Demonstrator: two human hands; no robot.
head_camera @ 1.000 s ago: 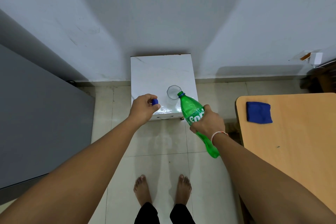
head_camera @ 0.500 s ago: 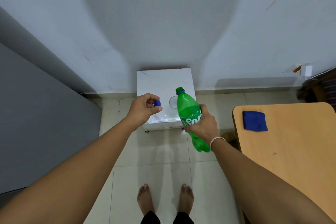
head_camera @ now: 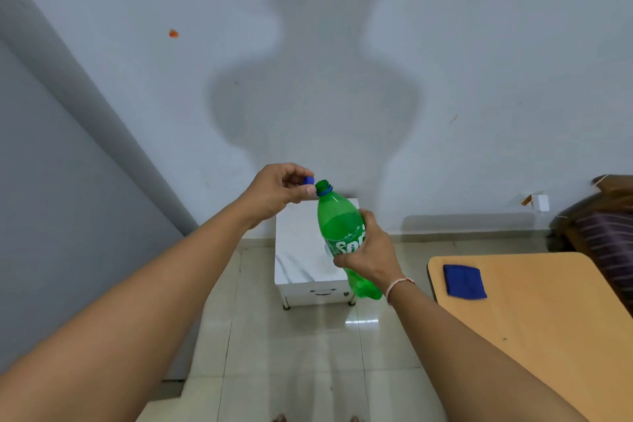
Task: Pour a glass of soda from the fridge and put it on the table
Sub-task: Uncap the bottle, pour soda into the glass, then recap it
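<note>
bottle (head_camera: 337,233) upright, centre frame, uncapped, part full: light, thin plastic, squashes; hold mid-label. right hand (head_camera: 368,252) fingers wrap label. left hand (head_camera: 277,190) fingers pinch cap (head_camera: 309,180) at bottle's 10 o'clock.

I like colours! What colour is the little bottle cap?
Blue cap, seen in the head view.

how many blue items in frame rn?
3. A blue bottle cap pinched in the left hand; the blue neck ring on the green soda bottle held by the right hand; a blue cloth on the wooden table. Others may be hidden.
</note>
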